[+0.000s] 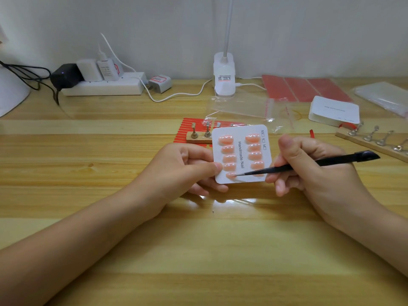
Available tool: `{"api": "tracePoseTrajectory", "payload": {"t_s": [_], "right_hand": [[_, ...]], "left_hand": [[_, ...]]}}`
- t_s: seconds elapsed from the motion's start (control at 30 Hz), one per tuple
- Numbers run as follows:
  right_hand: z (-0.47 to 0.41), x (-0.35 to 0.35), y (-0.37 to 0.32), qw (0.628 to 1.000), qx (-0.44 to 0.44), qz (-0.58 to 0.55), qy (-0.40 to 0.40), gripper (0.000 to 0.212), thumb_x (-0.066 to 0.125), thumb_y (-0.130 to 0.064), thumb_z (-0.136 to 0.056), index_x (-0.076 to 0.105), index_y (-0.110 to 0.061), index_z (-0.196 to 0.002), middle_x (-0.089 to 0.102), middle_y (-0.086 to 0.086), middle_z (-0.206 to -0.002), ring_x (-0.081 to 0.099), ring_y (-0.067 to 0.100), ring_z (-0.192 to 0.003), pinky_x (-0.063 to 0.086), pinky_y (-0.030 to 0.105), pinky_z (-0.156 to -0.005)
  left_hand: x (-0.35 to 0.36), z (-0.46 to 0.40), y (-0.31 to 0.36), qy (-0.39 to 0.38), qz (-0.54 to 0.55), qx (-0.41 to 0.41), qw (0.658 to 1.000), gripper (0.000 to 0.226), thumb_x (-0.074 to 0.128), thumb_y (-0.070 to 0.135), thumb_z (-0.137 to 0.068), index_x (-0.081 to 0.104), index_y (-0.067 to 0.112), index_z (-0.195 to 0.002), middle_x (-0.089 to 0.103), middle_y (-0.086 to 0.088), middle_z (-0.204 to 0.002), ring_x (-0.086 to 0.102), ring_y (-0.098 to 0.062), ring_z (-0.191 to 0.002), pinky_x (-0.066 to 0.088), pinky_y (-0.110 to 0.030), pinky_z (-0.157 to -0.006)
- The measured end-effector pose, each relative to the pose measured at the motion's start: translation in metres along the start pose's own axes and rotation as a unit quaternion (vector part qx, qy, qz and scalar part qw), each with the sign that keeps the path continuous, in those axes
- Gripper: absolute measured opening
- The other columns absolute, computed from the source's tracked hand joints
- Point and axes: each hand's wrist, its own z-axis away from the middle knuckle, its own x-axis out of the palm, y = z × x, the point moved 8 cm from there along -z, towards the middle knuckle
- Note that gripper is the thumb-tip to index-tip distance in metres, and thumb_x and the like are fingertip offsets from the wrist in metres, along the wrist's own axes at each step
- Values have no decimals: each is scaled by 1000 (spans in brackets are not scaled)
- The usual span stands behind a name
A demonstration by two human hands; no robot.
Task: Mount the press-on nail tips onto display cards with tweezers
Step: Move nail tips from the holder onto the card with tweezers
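At frame centre my left hand (187, 166) pinches the glossy white display card (241, 154), hiding its left edge. My right hand (309, 164) grips slim black tweezers (309, 165), points on the lowest peach nail tip (230, 175).

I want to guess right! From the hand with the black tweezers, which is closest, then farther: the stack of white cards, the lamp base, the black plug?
1. Stack of white cards, just behind the right hand.
2. Lamp base, back middle.
3. Black plug, far back left.
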Motion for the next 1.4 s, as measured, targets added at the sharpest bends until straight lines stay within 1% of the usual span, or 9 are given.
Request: {"api": "tracePoseTrajectory", "payload": {"t_s": [0.27,0.43,0.53,0.67,0.83,1.0,1.1,1.27,1.4], "right_hand": [[1,-8,-6,998,-31,-2,53,42,59,-53,-75,62,-19,-50,60,10,-47,48,16,-32,39,15,-36],[3,-36,-7,983,-26,-35,177,63,22,-65,-83,67,-26,-63,62,11,-48,48,21,-29,36,13,-38],[4,-39,-8,979,-24,-4,203,65,25,-63,-90,65,-22,-60,55,5,-40,46,17,-28,34,13,-36],[1,-17,-5,994,-2,62,93,19,61,-34,-79,50,-18,-77,70,-5,-67,61,11,-44,42,18,-34],[2,-6,-8,998,-28,59,26,25,61,-1,-82,40,-15,-79,66,-3,-63,63,16,-44,48,20,-40],[1,-3,-8,996,-54,64,9,27,61,3,-81,40,-14,-77,65,-4,-63,64,15,-45,52,20,-44],[0,-3,-8,996,-62,70,9,26,61,3,-82,42,-13,-76,65,-5,-65,65,15,-46,53,22,-46],[1,-2,-7,996,-65,68,7,25,61,2,-81,42,-14,-76,64,-6,-67,66,16,-48,54,22,-48],[1,0,-8,995,-69,66,-1,24,62,1,-81,43,-14,-76,64,-5,-67,67,17,-49,54,22,-48]], "left_hand": [[-1,0,0,3,19,-6,1000,11,62,2,-81,67,8,-74,72,-5,-68,71,-18,-65,53,-21,-51],[-2,0,0,8,25,-8,1000,6,62,4,-82,67,6,-82,73,-5,-75,71,-17,-66,53,-18,-48],[-2,1,0,10,29,-6,1000,7,61,5,-83,67,6,-84,73,-5,-75,71,-17,-66,53,-19,-48],[-2,2,1,14,35,-1,999,8,61,5,-83,68,4,-86,73,-10,-79,71,-19,-66,54,-20,-49],[-1,2,2,10,34,3,999,9,60,5,-83,68,8,-85,73,-6,-77,71,-18,-65,53,-19,-49],[-1,2,3,6,28,9,1000,9,64,4,-82,69,11,-82,72,-2,-73,70,-18,-65,55,-24,-53],[-1,2,4,2,30,11,999,10,66,11,-68,71,15,-75,72,-4,-75,70,-17,-67,55,-22,-51],[2,4,7,-11,-15,17,1000,22,78,12,-70,67,14,-88,73,-1,-79,68,-8,-66,48,-15,-47],[1,4,7,0,-23,18,1000,18,72,12,-73,66,14,-90,73,-1,-77,66,-5,-63,47,-14,-47]]}}
